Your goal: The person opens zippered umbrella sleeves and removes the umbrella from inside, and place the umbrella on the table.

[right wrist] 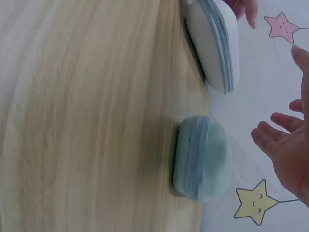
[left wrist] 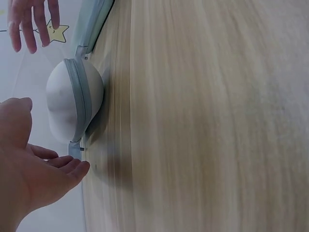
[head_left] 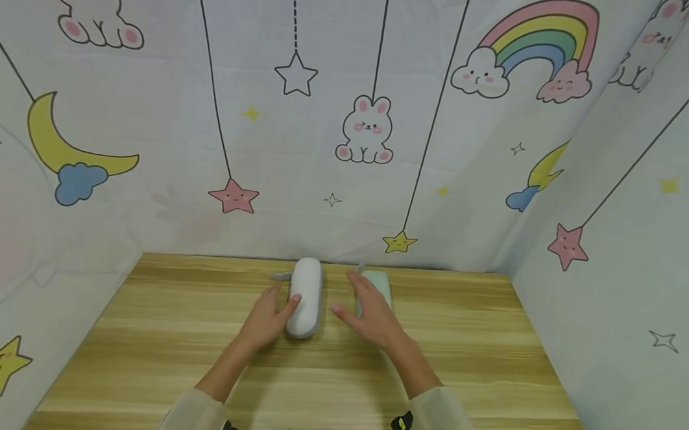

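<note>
A long white zip case [head_left: 311, 285] with rounded ends and a grey zip band lies on the wooden table, its grey pull tab [head_left: 281, 276] sticking out leftward. Close by its left side is my left hand [head_left: 261, 321], thumb and fingers spread apart; in the left wrist view the fingers [left wrist: 72, 169] curve loosely near the tab. To the right lies a smaller mint-green zip case [right wrist: 217, 154], partly hidden in the head view by my right hand [head_left: 376, 320]. That hand hovers over it with relaxed fingers, holding nothing.
The wooden table [head_left: 199, 305] ends at a white cloth backdrop [head_left: 301, 148] printed with bunnies, stars and a rainbow. Another cloth wall [head_left: 621, 288] runs along the right side. Both cases lie near the table's far edge.
</note>
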Motion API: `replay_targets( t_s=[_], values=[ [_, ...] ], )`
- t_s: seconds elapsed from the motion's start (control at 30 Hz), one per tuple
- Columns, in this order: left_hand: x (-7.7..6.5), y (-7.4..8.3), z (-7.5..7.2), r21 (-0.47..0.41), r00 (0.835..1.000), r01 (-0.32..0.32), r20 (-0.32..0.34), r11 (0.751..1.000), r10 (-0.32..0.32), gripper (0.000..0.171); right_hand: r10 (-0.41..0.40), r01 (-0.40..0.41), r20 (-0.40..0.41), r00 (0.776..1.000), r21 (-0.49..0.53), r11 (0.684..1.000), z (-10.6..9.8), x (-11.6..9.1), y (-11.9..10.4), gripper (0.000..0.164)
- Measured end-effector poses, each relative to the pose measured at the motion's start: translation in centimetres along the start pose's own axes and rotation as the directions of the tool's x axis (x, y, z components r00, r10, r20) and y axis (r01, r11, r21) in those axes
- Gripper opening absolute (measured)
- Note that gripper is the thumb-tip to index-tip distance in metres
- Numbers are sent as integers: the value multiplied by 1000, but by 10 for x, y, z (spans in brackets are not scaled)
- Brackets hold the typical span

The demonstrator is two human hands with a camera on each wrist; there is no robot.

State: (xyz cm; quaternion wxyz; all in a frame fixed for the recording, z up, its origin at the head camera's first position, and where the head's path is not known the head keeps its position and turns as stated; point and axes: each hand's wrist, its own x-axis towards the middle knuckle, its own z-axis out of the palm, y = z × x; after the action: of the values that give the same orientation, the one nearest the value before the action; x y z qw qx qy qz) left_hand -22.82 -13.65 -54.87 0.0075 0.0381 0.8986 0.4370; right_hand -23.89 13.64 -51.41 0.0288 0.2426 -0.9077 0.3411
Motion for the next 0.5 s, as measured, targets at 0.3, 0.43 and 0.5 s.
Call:
replay_targets(
  t_s=[0.3,0.43,0.5],
  values=[
    [5,3,3,-68,1000,-24,-7,997,23,71,-6,8,-23,1000,94,996,23,4,-3,75],
    [7,2,7,-106,1000,-27,-4,994,27,61,-1,2,-10,1000,143,990,33,5,-2,69],
    [6,2,9,-116,1000,-23,-1,993,23,56,8,-6,-9,1000,166,986,37,4,-2,67]
  ],
)
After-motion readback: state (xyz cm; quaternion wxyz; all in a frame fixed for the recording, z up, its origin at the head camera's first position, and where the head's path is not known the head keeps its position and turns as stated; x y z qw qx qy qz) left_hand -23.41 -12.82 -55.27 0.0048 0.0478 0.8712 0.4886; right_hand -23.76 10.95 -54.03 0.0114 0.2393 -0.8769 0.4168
